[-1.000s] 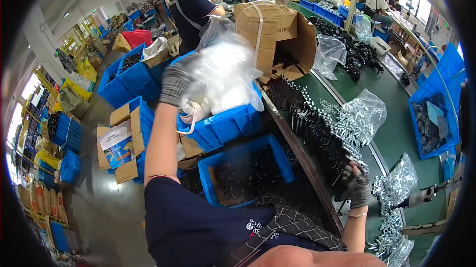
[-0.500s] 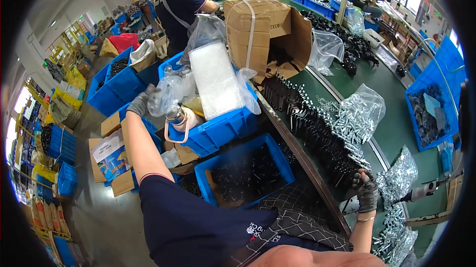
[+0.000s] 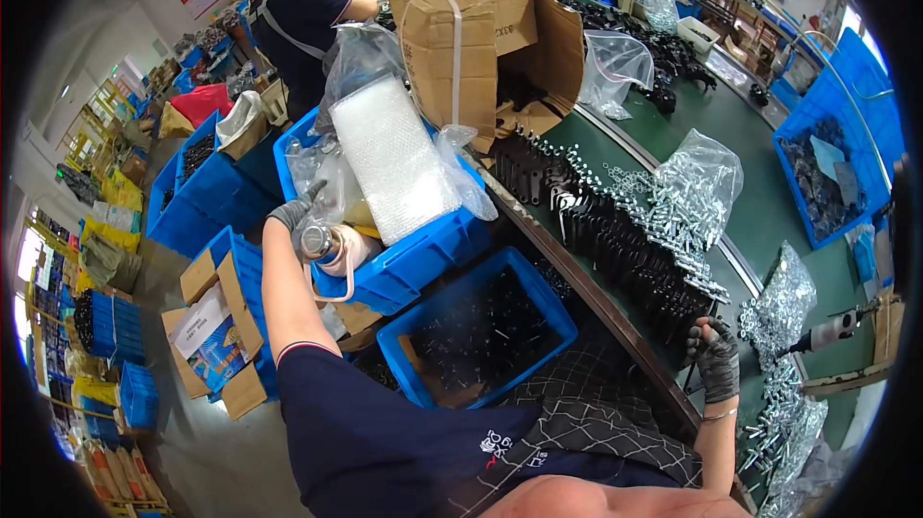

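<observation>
My left hand (image 3: 291,214), in a grey glove, reaches to the near corner of a blue crate (image 3: 423,254). It lies against a crumpled clear plastic bag (image 3: 322,167) and just above a cream bottle with a metal lid (image 3: 332,247); its grip is hidden. A sheet of bubble wrap (image 3: 394,158) stands in the same crate. My right hand (image 3: 713,361), in a dark glove, is closed around a black metal part (image 3: 694,331) at the bench's near edge, beside rows of similar black parts (image 3: 625,249).
A lower blue bin (image 3: 476,335) holds dark small parts. An open cardboard box (image 3: 481,33) lies on the bench. Bags of silver screws (image 3: 697,186) and a power screwdriver (image 3: 827,331) lie to the right. Another person (image 3: 303,13) stands beyond the crates.
My left hand has come down from holding the clear bag high and now sits low at the crate's corner by the bottle. My right hand has stayed at the bench edge.
</observation>
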